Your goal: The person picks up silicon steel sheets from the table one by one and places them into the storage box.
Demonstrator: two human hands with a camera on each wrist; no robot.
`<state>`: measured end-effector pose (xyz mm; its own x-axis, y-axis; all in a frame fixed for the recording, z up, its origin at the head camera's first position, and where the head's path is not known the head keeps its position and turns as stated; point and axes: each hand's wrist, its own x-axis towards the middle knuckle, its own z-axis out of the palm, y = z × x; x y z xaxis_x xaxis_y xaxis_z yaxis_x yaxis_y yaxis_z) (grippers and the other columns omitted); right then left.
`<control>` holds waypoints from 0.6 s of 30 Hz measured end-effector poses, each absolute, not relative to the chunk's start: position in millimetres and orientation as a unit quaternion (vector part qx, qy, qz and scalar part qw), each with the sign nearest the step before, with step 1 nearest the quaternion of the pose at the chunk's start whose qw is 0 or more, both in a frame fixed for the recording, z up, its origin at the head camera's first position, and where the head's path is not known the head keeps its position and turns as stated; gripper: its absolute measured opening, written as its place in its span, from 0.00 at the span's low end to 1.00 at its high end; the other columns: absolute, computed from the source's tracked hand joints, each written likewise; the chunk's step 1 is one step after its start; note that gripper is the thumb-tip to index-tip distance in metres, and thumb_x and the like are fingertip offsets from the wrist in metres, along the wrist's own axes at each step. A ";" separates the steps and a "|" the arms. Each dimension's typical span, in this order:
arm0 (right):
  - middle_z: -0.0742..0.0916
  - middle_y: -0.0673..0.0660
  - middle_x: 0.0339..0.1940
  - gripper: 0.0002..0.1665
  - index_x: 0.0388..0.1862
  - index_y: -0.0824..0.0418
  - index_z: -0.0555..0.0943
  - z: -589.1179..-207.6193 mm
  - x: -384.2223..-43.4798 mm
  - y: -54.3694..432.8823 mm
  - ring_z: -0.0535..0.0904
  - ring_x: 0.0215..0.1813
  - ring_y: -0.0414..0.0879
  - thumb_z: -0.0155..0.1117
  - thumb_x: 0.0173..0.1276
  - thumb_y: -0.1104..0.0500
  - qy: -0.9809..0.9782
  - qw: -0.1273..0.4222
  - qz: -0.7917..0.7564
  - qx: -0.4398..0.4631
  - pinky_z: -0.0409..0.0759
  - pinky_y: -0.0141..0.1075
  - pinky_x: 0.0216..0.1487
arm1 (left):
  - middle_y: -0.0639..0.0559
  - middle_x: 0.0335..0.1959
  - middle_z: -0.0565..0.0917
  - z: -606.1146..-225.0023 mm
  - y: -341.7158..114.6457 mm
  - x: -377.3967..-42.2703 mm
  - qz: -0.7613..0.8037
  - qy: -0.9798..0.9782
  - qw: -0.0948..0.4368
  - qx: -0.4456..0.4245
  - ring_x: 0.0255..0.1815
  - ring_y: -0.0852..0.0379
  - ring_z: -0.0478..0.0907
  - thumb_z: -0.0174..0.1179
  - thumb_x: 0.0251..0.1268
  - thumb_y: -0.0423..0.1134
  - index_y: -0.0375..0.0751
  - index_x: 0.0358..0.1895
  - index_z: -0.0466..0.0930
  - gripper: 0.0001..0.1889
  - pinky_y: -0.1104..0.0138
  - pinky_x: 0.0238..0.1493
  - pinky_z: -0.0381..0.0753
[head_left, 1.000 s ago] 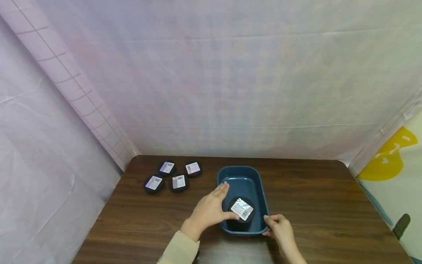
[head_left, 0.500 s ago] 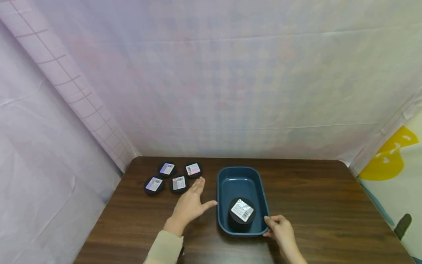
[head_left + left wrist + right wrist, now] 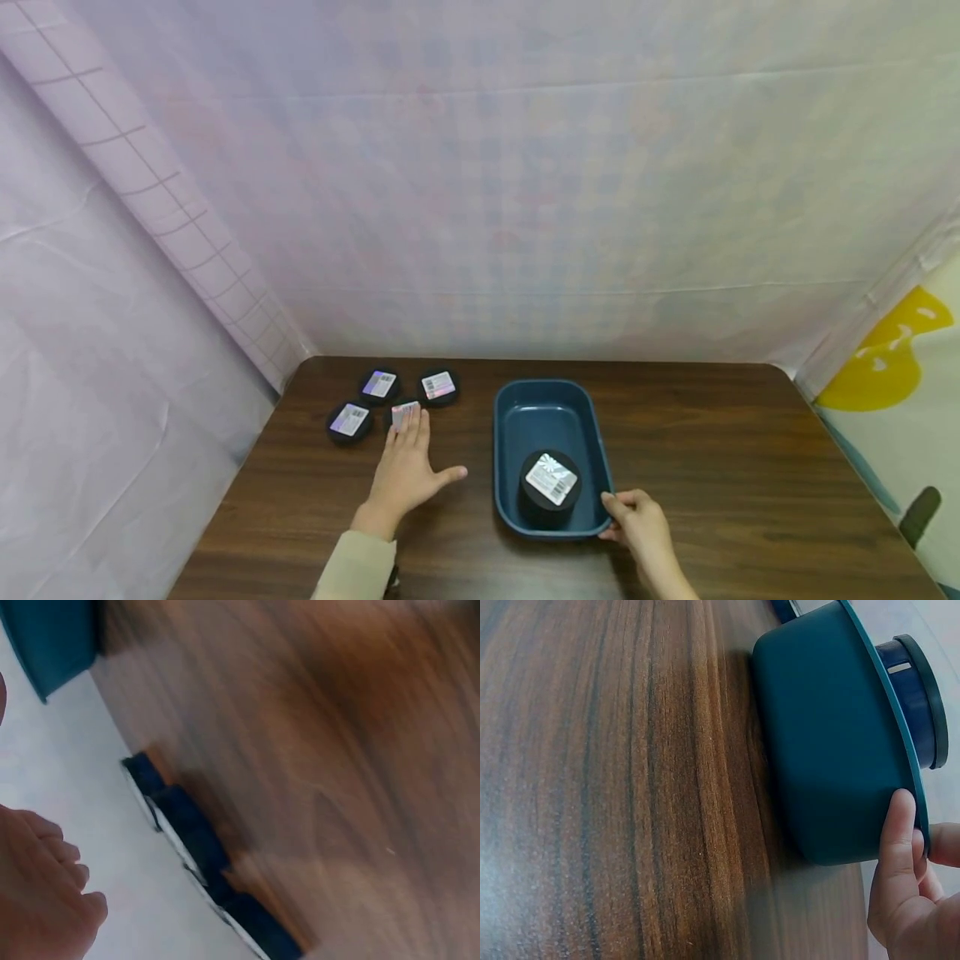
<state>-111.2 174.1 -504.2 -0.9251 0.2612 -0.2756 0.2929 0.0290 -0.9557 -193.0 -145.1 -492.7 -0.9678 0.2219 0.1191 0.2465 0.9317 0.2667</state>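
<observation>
My left hand [image 3: 405, 479] reaches over the table with fingers straight and thumb spread. Its fingertips overlap a round black container [image 3: 400, 414] with a label on top, partly hiding it. Several such labelled containers sit together at the back left, their dark sides [image 3: 191, 832] showing in the left wrist view. My right hand [image 3: 637, 525] pinches the near right corner of a deep blue tray [image 3: 547, 425], thumb on one side of the rim and fingers [image 3: 896, 840] on the other. At the tray's near end is a taller-looking black round container [image 3: 551, 479], label up, rising above the rim in the right wrist view.
The dark wood table [image 3: 712, 450] extends right of the tray. A pale patterned curtain [image 3: 525, 208] hangs behind its far edge, and a white sheet [image 3: 112, 375] hangs at the left. A yellow printed shape [image 3: 873, 367] shows on the cloth at right.
My left hand has moved left, from beside the black container in the tray to the labelled ones on the table. The right hand and tray have stayed in place.
</observation>
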 end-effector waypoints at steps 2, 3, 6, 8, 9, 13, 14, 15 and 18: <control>0.72 0.55 0.19 0.14 0.36 0.78 0.69 -504.3 -111.4 174.2 0.72 0.20 0.41 0.58 0.65 0.65 0.717 0.012 -0.671 0.191 0.82 0.36 0.24 | 0.33 0.73 0.45 -495.9 -150.1 -195.2 -0.138 -0.984 0.044 -0.107 0.74 0.40 0.42 0.56 0.47 0.72 0.26 0.70 0.47 0.60 0.48 0.70 0.44; 0.72 0.55 0.19 0.13 0.36 0.78 0.69 -504.1 -111.5 174.2 0.72 0.20 0.41 0.58 0.65 0.66 0.717 0.012 -0.670 0.193 0.82 0.36 0.24 | 0.33 0.73 0.44 -496.9 -152.2 -195.9 -0.142 -0.984 0.044 -0.102 0.74 0.40 0.41 0.56 0.48 0.72 0.25 0.70 0.47 0.59 0.48 0.70 0.43; 0.72 0.55 0.18 0.12 0.36 0.77 0.69 -503.6 -111.5 174.3 0.72 0.20 0.41 0.57 0.65 0.66 0.718 0.012 -0.668 0.196 0.81 0.35 0.24 | 0.33 0.73 0.43 -499.8 -156.3 -197.2 -0.151 -0.984 0.037 -0.085 0.74 0.40 0.38 0.57 0.51 0.68 0.24 0.70 0.46 0.57 0.48 0.71 0.41; 0.72 0.55 0.18 0.12 0.35 0.77 0.69 -503.4 -111.4 174.5 0.72 0.19 0.41 0.57 0.65 0.66 0.719 0.012 -0.667 0.196 0.81 0.35 0.24 | 0.32 0.72 0.43 -501.0 -157.4 -197.7 -0.161 -0.983 0.037 -0.075 0.74 0.38 0.38 0.58 0.52 0.67 0.23 0.70 0.46 0.57 0.48 0.70 0.42; 0.72 0.55 0.18 0.12 0.35 0.77 0.69 -503.3 -111.4 174.5 0.72 0.19 0.41 0.57 0.65 0.66 0.719 0.012 -0.666 0.196 0.81 0.35 0.23 | 0.31 0.72 0.43 -502.1 -158.0 -198.2 -0.165 -0.983 0.039 -0.072 0.74 0.38 0.39 0.58 0.52 0.66 0.22 0.69 0.47 0.56 0.48 0.70 0.42; 0.72 0.54 0.17 0.12 0.36 0.77 0.69 -504.3 -112.3 175.1 0.73 0.19 0.42 0.57 0.65 0.66 0.719 0.014 -0.666 0.196 0.81 0.35 0.23 | 0.29 0.71 0.48 -508.2 -161.7 -202.4 -0.170 -0.982 0.053 -0.063 0.72 0.35 0.44 0.59 0.53 0.64 0.20 0.68 0.49 0.54 0.47 0.69 0.46; 0.72 0.54 0.17 0.12 0.36 0.77 0.69 -504.9 -112.6 175.2 0.73 0.19 0.42 0.57 0.65 0.66 0.719 0.015 -0.667 0.196 0.81 0.35 0.23 | 0.28 0.71 0.49 -510.1 -163.3 -204.1 -0.169 -0.982 0.056 -0.062 0.72 0.34 0.45 0.59 0.54 0.63 0.20 0.68 0.50 0.54 0.46 0.69 0.47; 0.72 0.54 0.17 0.13 0.36 0.77 0.69 -505.5 -112.8 175.3 0.73 0.19 0.42 0.58 0.65 0.66 0.719 0.016 -0.667 0.194 0.81 0.35 0.23 | 0.28 0.70 0.50 -512.1 -164.9 -205.6 -0.168 -0.982 0.057 -0.062 0.72 0.34 0.45 0.59 0.54 0.62 0.20 0.68 0.50 0.53 0.46 0.69 0.47; 0.72 0.54 0.16 0.12 0.37 0.77 0.69 -505.6 -112.1 174.7 0.73 0.18 0.42 0.57 0.65 0.66 0.718 0.016 -0.668 0.195 0.81 0.35 0.23 | 0.26 0.69 0.52 -516.4 -169.9 -210.1 -0.160 -0.984 0.054 -0.062 0.71 0.33 0.47 0.60 0.54 0.61 0.19 0.67 0.51 0.52 0.45 0.68 0.49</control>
<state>-112.1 174.7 -505.6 -0.9232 0.2596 -0.2834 0.3015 0.0322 -0.9529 -210.1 -169.9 -516.4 -0.9863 0.1052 0.1267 0.1400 0.9408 0.3088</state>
